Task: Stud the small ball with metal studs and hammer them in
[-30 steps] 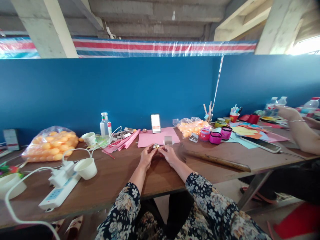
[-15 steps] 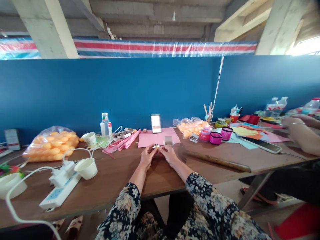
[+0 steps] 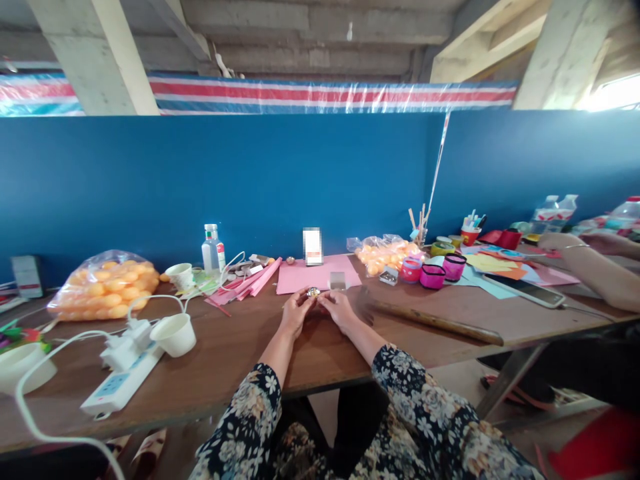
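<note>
Between my fingertips is a small shiny, rounded metallic piece (image 3: 313, 292), too small to name exactly. My left hand (image 3: 296, 313) pinches it from the left, while my right hand (image 3: 340, 311) closes on its right side. Both hands hover low over the brown table, just in front of pink paper sheets (image 3: 290, 280). A small grey square piece (image 3: 337, 281) lies on the paper beyond my right fingers. Right of my right hand, a long wooden stick (image 3: 440, 321) rests on the table.
Bags of orange balls (image 3: 105, 287) stand left and back right. A power strip (image 3: 120, 390), cables and a paper cup (image 3: 175, 335) occupy the left side. Pink tape rolls (image 3: 433, 276), coloured paper and a phone (image 3: 523, 291) lie right. Another person's hand (image 3: 555, 243) works at far right.
My hands keep almost the same pose around the small metallic piece. At far right, the other person's hand has moved left and forward.
</note>
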A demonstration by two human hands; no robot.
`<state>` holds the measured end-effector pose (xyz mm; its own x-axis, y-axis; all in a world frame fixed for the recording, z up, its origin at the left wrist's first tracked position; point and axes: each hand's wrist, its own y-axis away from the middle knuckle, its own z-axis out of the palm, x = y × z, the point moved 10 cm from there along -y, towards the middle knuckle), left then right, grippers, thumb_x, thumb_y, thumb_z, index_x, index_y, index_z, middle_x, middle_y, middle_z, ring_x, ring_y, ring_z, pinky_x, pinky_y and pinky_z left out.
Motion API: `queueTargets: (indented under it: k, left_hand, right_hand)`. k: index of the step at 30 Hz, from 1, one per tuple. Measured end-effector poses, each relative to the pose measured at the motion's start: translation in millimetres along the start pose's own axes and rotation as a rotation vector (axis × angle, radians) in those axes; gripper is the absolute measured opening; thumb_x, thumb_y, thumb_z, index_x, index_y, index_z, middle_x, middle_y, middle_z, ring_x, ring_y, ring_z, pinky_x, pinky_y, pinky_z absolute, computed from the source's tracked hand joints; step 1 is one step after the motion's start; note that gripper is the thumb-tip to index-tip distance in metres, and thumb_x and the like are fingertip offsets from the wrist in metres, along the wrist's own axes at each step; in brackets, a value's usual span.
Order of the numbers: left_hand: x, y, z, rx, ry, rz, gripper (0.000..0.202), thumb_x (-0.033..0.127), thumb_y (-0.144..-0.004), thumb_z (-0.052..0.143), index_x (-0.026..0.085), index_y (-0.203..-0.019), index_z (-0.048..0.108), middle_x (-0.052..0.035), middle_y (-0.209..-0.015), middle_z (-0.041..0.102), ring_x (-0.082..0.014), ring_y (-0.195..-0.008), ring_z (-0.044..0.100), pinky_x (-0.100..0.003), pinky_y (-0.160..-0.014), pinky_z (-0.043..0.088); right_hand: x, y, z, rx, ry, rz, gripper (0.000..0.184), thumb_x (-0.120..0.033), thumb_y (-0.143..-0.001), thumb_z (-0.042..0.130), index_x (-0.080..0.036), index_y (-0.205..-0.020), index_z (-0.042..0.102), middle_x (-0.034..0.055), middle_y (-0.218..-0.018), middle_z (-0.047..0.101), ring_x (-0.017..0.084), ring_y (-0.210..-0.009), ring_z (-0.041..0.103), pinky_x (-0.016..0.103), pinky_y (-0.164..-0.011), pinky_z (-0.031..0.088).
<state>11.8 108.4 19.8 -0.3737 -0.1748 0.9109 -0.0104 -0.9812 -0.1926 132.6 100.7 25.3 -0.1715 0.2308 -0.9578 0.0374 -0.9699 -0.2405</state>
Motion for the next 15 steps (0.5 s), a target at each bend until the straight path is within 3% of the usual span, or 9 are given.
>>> queueTargets:
  k: [15]
  left_hand:
    - [0.6, -0.6, -1.7, 0.007, -0.022, 0.021, 0.050, 0.028, -0.057, 0.071, 0.014, -0.103, 0.059, -0.0093, -0.098, 0.065, -0.0213, -0.092, 0.059, -0.038, -0.086, 0.043]
  right_hand:
    - [0.5, -3.6, -2.0, -0.004, 0.099, -0.069, 0.023, -0.036, -0.065, 0.059, -0.014, -0.069, 0.060, -0.0009, -0.056, 0.055, 0.011, -0.053, 0.047, 0.024, -0.055, 0.040]
